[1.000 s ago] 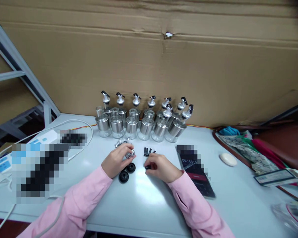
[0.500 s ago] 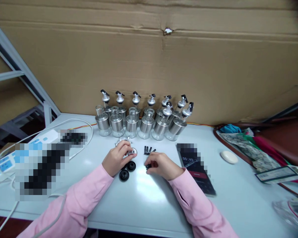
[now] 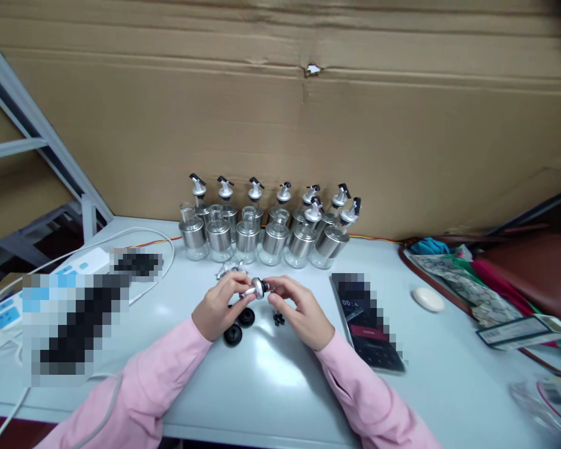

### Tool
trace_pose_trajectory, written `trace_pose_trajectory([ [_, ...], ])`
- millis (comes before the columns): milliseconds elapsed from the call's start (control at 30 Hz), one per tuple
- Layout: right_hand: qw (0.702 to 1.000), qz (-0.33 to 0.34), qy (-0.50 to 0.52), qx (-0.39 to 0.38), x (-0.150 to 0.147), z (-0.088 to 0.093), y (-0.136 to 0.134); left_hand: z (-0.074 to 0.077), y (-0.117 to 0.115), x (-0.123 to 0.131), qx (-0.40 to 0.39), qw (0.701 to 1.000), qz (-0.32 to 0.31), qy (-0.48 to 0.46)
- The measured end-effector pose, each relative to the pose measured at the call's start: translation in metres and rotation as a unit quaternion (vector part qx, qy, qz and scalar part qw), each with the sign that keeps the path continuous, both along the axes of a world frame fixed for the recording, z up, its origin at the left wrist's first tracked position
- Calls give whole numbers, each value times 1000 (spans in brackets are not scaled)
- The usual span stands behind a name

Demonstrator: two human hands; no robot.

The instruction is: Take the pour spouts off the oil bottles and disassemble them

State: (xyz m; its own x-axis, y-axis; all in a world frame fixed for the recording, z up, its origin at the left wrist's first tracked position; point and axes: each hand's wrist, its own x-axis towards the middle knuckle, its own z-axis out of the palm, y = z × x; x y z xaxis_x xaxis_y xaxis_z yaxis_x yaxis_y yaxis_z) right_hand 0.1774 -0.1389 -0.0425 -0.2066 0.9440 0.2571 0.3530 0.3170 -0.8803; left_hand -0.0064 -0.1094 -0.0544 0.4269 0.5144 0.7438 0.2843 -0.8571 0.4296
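My left hand pinches a silver pourer spout, which lies on its side just above the table. At the spout's right end, the fingertips of my right hand close on a small black part, partly hidden by the fingers. Whether that part is fully seated on the spout I cannot tell. Black ringed stoppers lie under my left hand. A cluster of tiny black pieces sits by my right fingers. More silver spout parts rest behind my left hand.
Glass bottles with steel bands stand in two rows at the back; several carry pourers, others have bare necks. A phone lies right, beside a white oval object. At left are a power strip and white cables.
My right hand has lifted from the small black pieces and moved up and left to the spout. My left hand has turned the spout sideways, bringing its black end to my right fingers.
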Motion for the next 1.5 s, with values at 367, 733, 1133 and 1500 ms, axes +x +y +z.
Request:
trace_pose_trajectory([
  [367,999,-20,32,-31,-4,-5,-3,-6,-2,1,-8,997,-49,52],
  [733,999,1,37,-35,-10,-4,-6,-6,2,2,57,992,-22,113],
  [1133,999,-2,37,-18,-8,-7,-5,-5,4,0,73,992,-17,104],
  [1500,990,15,103,-92,-7,-12,-3,1,1,0,93,986,-50,128],
])
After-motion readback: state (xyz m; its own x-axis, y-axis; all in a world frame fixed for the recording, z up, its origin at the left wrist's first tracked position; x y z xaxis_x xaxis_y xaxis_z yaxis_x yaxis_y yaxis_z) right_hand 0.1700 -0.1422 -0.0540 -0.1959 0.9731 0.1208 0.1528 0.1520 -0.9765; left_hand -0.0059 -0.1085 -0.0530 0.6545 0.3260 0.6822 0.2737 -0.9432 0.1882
